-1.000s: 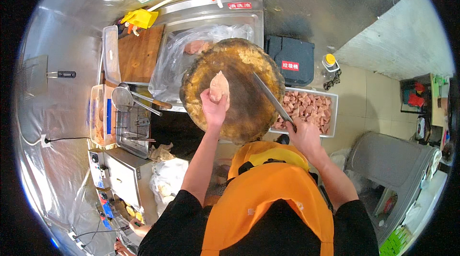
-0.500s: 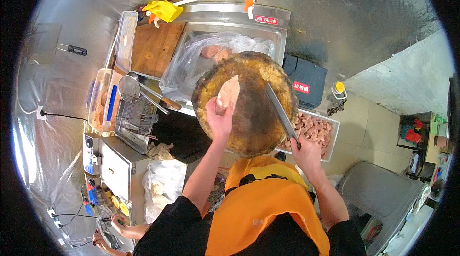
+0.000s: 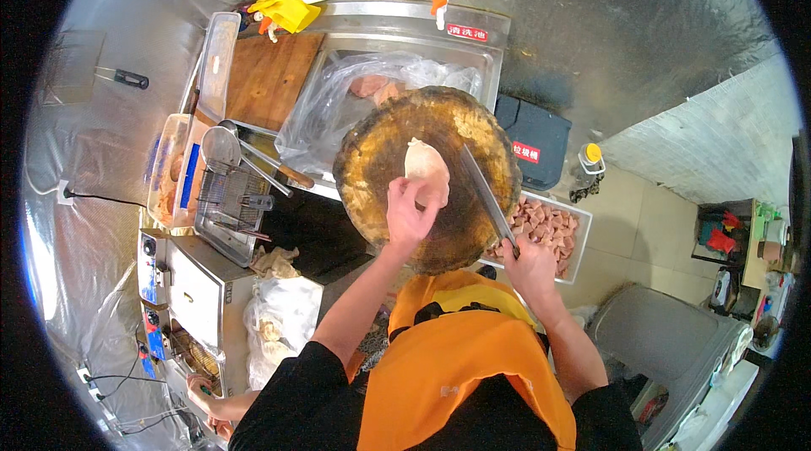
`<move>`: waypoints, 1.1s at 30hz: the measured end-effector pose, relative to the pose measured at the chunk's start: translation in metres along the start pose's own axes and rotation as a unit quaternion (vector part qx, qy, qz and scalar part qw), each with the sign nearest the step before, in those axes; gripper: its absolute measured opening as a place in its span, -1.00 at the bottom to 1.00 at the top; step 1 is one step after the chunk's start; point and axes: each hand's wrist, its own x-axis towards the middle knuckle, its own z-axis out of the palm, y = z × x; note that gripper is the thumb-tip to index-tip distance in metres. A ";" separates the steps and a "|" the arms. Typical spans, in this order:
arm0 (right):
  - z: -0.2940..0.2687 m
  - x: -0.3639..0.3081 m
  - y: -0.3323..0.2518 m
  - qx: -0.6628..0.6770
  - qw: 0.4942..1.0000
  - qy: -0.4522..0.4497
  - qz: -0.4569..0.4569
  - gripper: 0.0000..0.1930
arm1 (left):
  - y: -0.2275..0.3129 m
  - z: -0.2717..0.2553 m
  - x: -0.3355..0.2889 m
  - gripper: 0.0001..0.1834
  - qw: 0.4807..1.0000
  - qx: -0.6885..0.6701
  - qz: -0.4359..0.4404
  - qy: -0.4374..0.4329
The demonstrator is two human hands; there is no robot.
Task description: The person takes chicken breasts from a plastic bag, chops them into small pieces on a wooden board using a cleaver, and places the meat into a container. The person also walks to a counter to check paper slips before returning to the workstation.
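A pale pink piece of raw chicken breast (image 3: 427, 165) lies on the round wooden chopping block (image 3: 363, 155), a little left of its middle. Bent fingers of my left hand (image 3: 411, 213) grip its near end. On the right side of the block, my right hand (image 3: 532, 269) is closed around the handle of a cleaver (image 3: 485, 191). The blade points up and to the left, apart from the meat. Below the block's right edge, a white tray (image 3: 579, 240) holds many cut chunks of raw chicken (image 3: 545, 230).
Behind the block, more raw meat sits in a clear plastic bag (image 3: 325, 105) in the steel sink (image 3: 338, 44). A black bin (image 3: 532, 126) stands right. Left are a strainer (image 3: 221, 147), wire baskets (image 3: 232, 202) and a fryer (image 3: 198, 290). Another person's hand (image 3: 203, 396) is at lower left.
My left hand has moved right with the chicken breast, bringing it nearer the block's middle and turning its broad side up. The cleaver stays in my right hand, shifted only slightly.
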 end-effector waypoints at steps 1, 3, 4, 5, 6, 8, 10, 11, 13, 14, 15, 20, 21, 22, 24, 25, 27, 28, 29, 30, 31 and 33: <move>0.001 0.000 -0.001 -0.004 1.000 0.000 0.003 -0.71 | -0.011 0.004 0.003 -0.69 0.999 -0.043 -0.007 0.000; 0.003 0.000 0.000 0.007 1.000 -0.003 0.006 -0.71 | -0.023 0.001 0.015 -0.73 0.996 -0.042 0.060 0.043; 0.003 0.001 0.001 0.013 1.000 -0.004 0.008 -0.71 | -0.029 -0.009 0.027 -0.64 0.997 -0.020 0.068 -0.011; 0.003 0.002 0.001 0.012 1.000 -0.004 0.007 -0.71 | -0.033 -0.020 0.041 -0.59 0.991 -0.017 0.124 -0.048; 0.003 0.003 0.000 0.011 1.000 -0.003 0.005 -0.71 | -0.037 -0.028 0.053 -0.53 0.980 -0.013 0.180 -0.083; 0.005 0.006 0.000 0.010 1.000 -0.002 0.011 -0.72 | -0.038 -0.034 0.077 -0.41 0.952 0.019 0.247 -0.180; 0.008 0.010 -0.001 0.011 1.000 0.005 0.023 -0.72 | -0.032 -0.037 0.094 -0.30 0.917 0.062 0.301 -0.254; 0.009 0.012 -0.002 0.010 1.000 0.003 0.025 -0.72 | -0.026 -0.039 0.101 -0.27 0.900 0.091 0.321 -0.280; 0.010 0.016 -0.005 0.008 1.000 0.001 0.027 -0.72 | -0.022 -0.031 0.110 -0.25 0.861 0.164 0.352 -0.327; 0.010 0.016 -0.003 0.000 1.000 0.005 0.027 -0.72 | -0.013 -0.027 0.120 -0.28 0.838 0.189 0.345 -0.379; 0.011 0.016 -0.002 -0.005 1.000 0.008 0.022 -0.71 | 0.000 -0.030 0.129 -0.30 0.812 0.217 0.331 -0.429; 0.020 0.010 0.005 -0.022 0.999 -0.001 0.024 -0.74 | -0.004 -0.024 0.110 -0.46 0.829 0.195 0.420 -0.313; 0.023 0.008 0.008 -0.013 1.000 0.001 0.011 -0.76 | -0.013 -0.027 0.100 -0.49 0.840 0.171 0.442 -0.264; 0.026 0.005 0.009 -0.008 1.000 0.008 -0.004 -0.77 | -0.023 -0.032 0.090 -0.52 0.847 0.147 0.464 -0.213; 0.030 0.003 0.011 0.000 0.999 0.026 -0.032 -0.77 | -0.047 -0.042 0.071 -0.55 0.872 0.115 0.405 -0.249; 0.029 0.004 0.010 0.001 0.999 0.020 -0.025 -0.77 | -0.058 -0.045 0.063 -0.53 0.887 0.096 0.385 -0.239; 0.026 0.007 0.006 0.001 1.000 0.003 -0.011 -0.77 | -0.067 -0.046 0.053 -0.48 0.909 0.047 0.354 -0.217; 0.026 0.010 0.005 0.002 0.999 0.017 -0.031 -0.77 | -0.069 -0.042 0.050 -0.49 0.912 0.030 0.355 -0.202; 0.025 0.014 0.004 0.003 0.998 0.028 -0.051 -0.75 | -0.063 -0.039 0.045 -0.50 0.916 0.011 0.353 -0.187; 0.019 0.021 -0.003 0.004 0.997 0.038 -0.072 -0.73 | -0.057 -0.037 0.041 -0.51 0.920 -0.007 0.351 -0.172; 0.010 0.026 -0.013 -0.031 0.996 0.017 -0.086 -0.72 | -0.052 -0.035 0.038 -0.52 0.921 0.002 0.347 -0.176; 0.010 0.043 -0.028 0.000 0.996 -0.008 -0.088 -0.73 | -0.042 -0.031 0.039 -0.55 0.921 0.019 0.344 -0.184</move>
